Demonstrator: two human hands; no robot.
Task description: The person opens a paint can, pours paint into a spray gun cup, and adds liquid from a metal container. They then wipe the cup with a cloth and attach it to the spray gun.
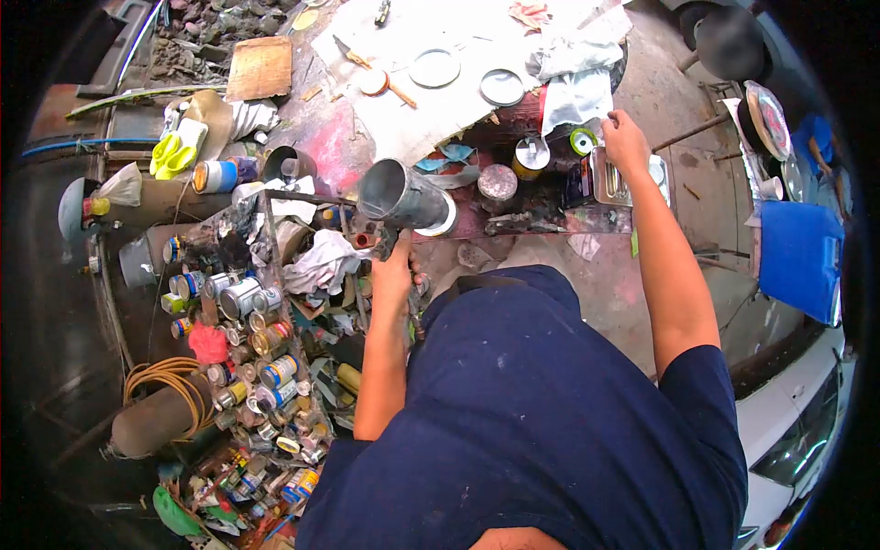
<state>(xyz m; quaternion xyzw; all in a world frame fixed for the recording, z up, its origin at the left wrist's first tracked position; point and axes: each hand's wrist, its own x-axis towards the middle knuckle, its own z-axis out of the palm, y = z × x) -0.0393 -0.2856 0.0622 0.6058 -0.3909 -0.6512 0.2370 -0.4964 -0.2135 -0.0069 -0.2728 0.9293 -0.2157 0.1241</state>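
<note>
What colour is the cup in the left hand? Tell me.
The cup is bare grey metal; head view.

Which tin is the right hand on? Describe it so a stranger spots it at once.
Find the paint-stained workbench in front of the person. At its right end, under the right hand, stands a metal tin. It alone is rectangular and flat-sided; the cans to its left are round.

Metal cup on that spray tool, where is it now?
Head view, left of centre: the metal cup tops the spray tool gripped by the left hand, just left of a round tin.
</note>
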